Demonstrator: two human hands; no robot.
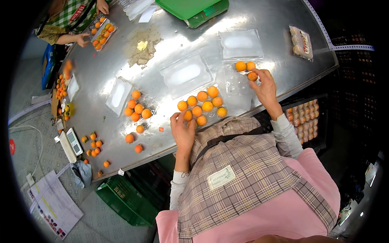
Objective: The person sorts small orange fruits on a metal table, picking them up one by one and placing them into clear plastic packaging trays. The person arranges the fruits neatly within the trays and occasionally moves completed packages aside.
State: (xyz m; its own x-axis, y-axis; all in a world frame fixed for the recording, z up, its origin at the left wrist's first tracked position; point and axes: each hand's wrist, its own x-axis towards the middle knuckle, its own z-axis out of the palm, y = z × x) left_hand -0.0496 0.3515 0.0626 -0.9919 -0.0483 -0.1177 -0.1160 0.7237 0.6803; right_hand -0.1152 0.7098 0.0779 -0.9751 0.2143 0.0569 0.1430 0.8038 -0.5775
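Observation:
At the near edge of the metal table, a clear plastic tray [215,114] holds rows of small round orange fruit [207,106]. My left hand [183,131] curls its thumb and fingers round an orange fruit [188,116] at this tray's near-left corner. To the right lies a second clear tray [234,86], mostly bare, with two fruit [240,66] at its far end. Between thumb and fingers, my right hand [265,90] pinches another orange fruit [252,76] just below those two. Whether either held fruit touches its tray cannot be made out.
Left of me are a part-filled tray [146,106], loose fruit [129,138] and a scale [74,141]. Clear lids [187,74] and a green tray [182,9] lie farther back. A co-worker's hand [82,40] is at a fruit pack. Crates [125,198] stand below the table.

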